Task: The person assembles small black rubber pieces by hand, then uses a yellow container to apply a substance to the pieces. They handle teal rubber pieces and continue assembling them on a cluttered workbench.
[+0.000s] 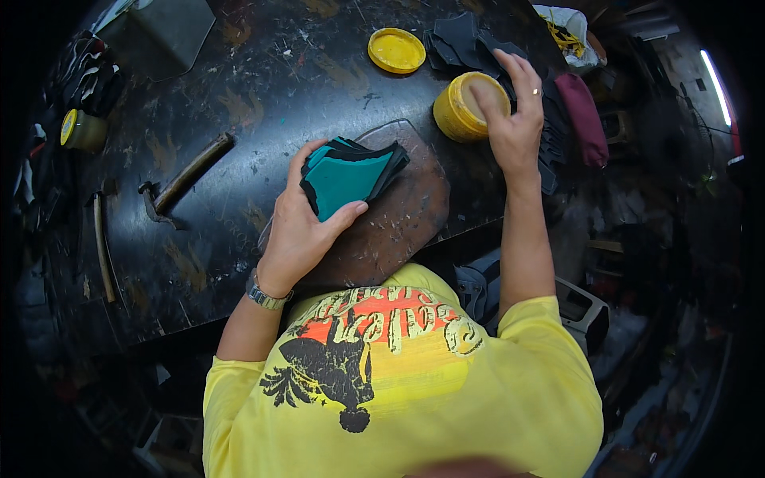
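Teal and black sheets, cut to a curved, pointed outline, form a thick stack (347, 182) gripped in a worker's left hand (301, 231), thumb on the near side and fingers around the left, above a brown board (410, 191) at the near edge of a black table (279, 95). The top sheet is plain teal; black layers jut unevenly from beneath, and a pointed corner faces right. Whether the stack touches the board cannot be told. The right hand (516, 139) is open, fingers spread, thumb over the mouth of a yellow jar (454, 119) near the table's right edge; whether it touches the pale contents is unclear. Beyond the jar lies 1 yellow lid (396, 51), beside dark pieces (454, 44). Toward the left edge rests 1 hammer (191, 175).
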{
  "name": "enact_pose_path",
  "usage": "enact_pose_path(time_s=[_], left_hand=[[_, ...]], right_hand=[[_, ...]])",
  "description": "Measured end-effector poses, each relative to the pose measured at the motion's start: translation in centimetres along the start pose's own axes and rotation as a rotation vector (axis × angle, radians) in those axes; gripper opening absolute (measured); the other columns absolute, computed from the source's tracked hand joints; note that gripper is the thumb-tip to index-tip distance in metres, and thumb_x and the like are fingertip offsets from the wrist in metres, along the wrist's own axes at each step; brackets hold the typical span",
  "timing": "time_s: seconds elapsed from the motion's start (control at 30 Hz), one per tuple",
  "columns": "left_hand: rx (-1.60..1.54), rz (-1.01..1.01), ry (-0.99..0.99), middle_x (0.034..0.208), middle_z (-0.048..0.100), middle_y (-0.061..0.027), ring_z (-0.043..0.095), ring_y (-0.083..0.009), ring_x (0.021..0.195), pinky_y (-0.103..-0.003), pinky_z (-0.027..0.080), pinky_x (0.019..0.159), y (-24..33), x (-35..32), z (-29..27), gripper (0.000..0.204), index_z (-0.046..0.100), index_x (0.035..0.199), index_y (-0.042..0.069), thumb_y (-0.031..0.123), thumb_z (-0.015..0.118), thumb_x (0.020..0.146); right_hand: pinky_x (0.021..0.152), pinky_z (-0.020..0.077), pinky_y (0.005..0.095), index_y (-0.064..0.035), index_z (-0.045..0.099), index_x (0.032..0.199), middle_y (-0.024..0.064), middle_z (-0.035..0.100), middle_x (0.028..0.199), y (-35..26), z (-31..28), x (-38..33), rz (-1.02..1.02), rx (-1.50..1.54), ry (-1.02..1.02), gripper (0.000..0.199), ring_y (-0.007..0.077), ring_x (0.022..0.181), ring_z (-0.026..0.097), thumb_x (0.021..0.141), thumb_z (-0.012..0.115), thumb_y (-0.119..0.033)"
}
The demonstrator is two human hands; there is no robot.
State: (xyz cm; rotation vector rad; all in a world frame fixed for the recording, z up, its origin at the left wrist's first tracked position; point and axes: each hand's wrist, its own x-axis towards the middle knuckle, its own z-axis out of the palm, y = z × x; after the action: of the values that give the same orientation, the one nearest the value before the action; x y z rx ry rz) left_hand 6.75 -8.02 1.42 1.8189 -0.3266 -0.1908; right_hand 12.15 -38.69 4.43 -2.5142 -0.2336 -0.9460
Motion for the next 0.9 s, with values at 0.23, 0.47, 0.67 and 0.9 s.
enact_pose_path(time_s=[0.23,0.47,0.67,0.9], left_hand=[[0.173,-0.009,-0.035,0.122,0.067,-0.0208,0.066,-0.0335,0.115,-0.041,0.050,0.101,-0.2,-0.7,0.8,0.087,0.035,0.149,0.007,0.020,0.086,0.078],[0.264,0.099,0.084,0.138,0.048,-0.0238,0.054,-0.0376,0.126,-0.046,0.046,0.106,-0.5,-1.1,0.4,0.106,0.023,0.158,0.007,0.021,0.088,0.075],[0.326,0.166,0.109,0.138,0.048,-0.0205,0.055,-0.0383,0.125,-0.045,0.047,0.104,-1.1,-0.5,-0.6,0.100,0.034,0.155,0.011,0.023,0.089,0.072],[0.321,0.128,0.109,0.138,0.052,-0.0173,0.052,-0.0317,0.129,-0.041,0.042,0.109,-1.3,-0.6,-0.9,0.076,0.049,0.147,0.009,0.026,0.083,0.081]], right_hand=[[0.084,0.0579,0.0454,-0.0022,0.074,0.106,0.0223,0.068,0.116,-3.6,11.3,4.8,0.035,-0.410,-0.587,0.026,0.0381,0.098,0.071,0.092,0.062,-0.021],[0.075,0.0564,0.0483,-0.0077,0.073,0.100,0.0181,0.070,0.097,-5.1,10.2,3.2,0.035,-0.273,-0.372,0.017,0.0390,0.088,0.071,0.088,0.062,-0.014],[0.080,0.0538,0.0415,-0.0012,0.072,0.108,0.0180,0.070,0.099,0.6,-5.0,0.2,0.066,-0.360,0.032,0.022,0.0337,0.091,0.070,0.090,0.071,-0.014],[0.088,0.0528,0.0441,-0.0053,0.069,0.123,0.0219,0.066,0.107,6.6,-5.5,-5.7,0.453,-0.544,-0.220,0.038,0.0388,0.102,0.067,0.085,0.073,-0.006]])
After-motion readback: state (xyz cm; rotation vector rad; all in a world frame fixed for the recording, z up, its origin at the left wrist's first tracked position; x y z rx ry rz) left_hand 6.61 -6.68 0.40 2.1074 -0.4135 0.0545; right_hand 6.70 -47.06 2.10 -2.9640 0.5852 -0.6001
